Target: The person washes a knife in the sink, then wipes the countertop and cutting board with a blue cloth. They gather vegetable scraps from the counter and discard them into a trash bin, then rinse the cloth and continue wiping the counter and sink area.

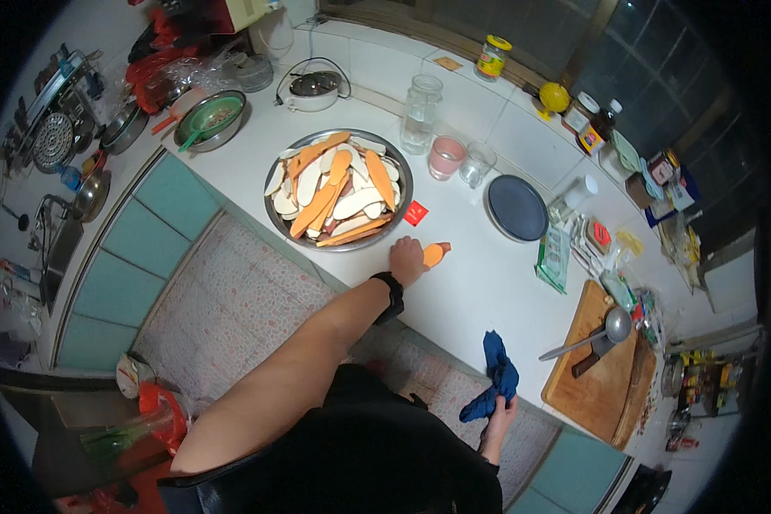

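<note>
My left hand (pixel 408 260), with a black band at the wrist, rests curled on the white counter (pixel 469 292). Right beside it lies a cut piece of orange sweet potato (pixel 433 256) with some reddish skin; whether my fingers grip it is hidden. A wide steel basin (pixel 408 205) stands just beyond that hand, heaped with long white and orange slices (pixel 334 186) of what look like sweet potatoes. My right hand (pixel 502 414) holds a bunched dark blue cloth (pixel 502 376) at the counter's front edge. A small red packet (pixel 416 212) lies against the basin.
Behind the basin stand a glass jar (pixel 421 115), a pink-filled glass (pixel 446 157) and a glass mug (pixel 477 164). A dark round plate (pixel 517 207) sits farther right. On the wooden cutting board (pixel 568 379) are a ladle (pixel 617 325) and a dark-handled cleaver (pixel 588 366).
</note>
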Available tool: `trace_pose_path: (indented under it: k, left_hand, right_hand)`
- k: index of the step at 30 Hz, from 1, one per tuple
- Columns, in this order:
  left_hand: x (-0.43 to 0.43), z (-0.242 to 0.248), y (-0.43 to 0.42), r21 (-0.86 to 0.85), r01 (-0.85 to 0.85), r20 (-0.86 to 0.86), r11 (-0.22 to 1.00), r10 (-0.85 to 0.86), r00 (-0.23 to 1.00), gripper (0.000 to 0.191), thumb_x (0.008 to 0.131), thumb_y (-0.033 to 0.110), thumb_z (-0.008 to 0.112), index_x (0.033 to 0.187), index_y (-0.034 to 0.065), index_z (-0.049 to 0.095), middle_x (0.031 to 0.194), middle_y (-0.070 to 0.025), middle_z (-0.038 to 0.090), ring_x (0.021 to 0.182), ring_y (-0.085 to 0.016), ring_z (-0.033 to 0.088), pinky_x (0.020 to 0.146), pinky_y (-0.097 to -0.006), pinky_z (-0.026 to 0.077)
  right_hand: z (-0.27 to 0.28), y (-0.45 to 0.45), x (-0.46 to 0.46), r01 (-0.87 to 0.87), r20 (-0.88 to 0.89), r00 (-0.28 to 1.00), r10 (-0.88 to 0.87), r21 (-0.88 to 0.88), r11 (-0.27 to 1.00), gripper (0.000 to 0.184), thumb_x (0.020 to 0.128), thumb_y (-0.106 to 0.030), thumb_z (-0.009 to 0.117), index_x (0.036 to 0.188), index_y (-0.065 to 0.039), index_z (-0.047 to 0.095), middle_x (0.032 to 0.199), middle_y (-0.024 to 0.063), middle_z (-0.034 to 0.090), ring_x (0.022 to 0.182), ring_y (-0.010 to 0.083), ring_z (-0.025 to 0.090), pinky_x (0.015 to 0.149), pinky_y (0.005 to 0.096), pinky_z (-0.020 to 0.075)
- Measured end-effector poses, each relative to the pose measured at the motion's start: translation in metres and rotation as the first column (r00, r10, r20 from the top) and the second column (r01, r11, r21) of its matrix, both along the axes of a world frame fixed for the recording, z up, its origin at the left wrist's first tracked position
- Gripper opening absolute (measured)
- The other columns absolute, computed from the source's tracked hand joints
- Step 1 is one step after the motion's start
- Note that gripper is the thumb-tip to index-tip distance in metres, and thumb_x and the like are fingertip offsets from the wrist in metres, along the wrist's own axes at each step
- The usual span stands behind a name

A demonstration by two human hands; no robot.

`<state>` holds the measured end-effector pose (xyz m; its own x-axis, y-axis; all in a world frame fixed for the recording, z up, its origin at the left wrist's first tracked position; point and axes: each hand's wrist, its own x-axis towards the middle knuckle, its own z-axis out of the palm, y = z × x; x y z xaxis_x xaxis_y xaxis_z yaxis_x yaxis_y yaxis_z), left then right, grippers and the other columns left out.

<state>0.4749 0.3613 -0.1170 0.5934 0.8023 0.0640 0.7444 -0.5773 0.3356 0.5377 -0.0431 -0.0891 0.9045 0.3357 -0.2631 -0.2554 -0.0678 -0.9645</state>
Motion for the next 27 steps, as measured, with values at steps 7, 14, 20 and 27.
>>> trace_pose_path:
  k: [7, 14, 20, 27]
  left_hand:
    - [-0.012, 0.023, 0.002, -0.294, 0.186, 0.317, 0.937, -0.088, 0.944, 0.026, 0.081, 0.02, 0.069, 0.089, 0.0017, 0.052, 0.083, -0.0128, 0.062, 0.076, -0.027, 0.063, 0.068, -0.0365, 0.05]
    - [-0.089, 0.122, 0.057, -0.345, 0.285, 0.838, 0.894, 0.156, 0.523, 0.02, 0.089, 0.023, 0.063, 0.094, 0.0036, 0.058, 0.076, 0.0027, 0.054, 0.068, -0.007, 0.048, 0.06, -0.0231, 0.044]
    - [-0.106, 0.137, 0.175, -0.318, -0.186, 0.645, 0.93, 0.356, 0.676, 0.03, 0.083, 0.027, 0.066, 0.091, -0.0026, 0.063, 0.075, -0.0129, 0.065, 0.073, -0.024, 0.063, 0.069, -0.0336, 0.05]
    - [-0.135, 0.123, 0.19, 0.496, -0.255, 0.467, 0.83, -0.007, 0.884, 0.026, 0.087, 0.023, 0.056, 0.106, 0.0092, 0.066, 0.112, -0.0151, 0.061, 0.103, -0.031, 0.056, 0.09, -0.042, 0.043]
  right_hand:
    - [-0.003, 0.003, 0.006, -0.025, 0.014, 1.0, 0.025, -0.011, 1.0, 0.03, 0.086, -0.009, 0.056, 0.115, -0.004, 0.057, 0.095, 0.0019, 0.059, 0.081, 0.011, 0.055, 0.071, 0.0249, 0.046]
    - [0.01, 0.008, 0.011, -0.033, 0.011, 0.999, 0.033, -0.002, 0.999, 0.032, 0.085, -0.007, 0.055, 0.117, -0.004, 0.056, 0.095, 0.0022, 0.059, 0.081, 0.0114, 0.055, 0.071, 0.0254, 0.0455]
    - [0.018, 0.014, 0.011, -0.044, -0.009, 0.999, 0.044, -0.018, 0.999, 0.033, 0.085, -0.007, 0.055, 0.118, -0.003, 0.056, 0.094, 0.0023, 0.058, 0.082, 0.0118, 0.054, 0.074, 0.0256, 0.0443]
    - [0.019, 0.006, 0.008, -0.039, 0.02, 0.999, 0.039, 0.03, 0.999, 0.03, 0.085, -0.005, 0.055, 0.114, -0.003, 0.057, 0.095, 0.0018, 0.058, 0.084, 0.0112, 0.053, 0.075, 0.0249, 0.0433]
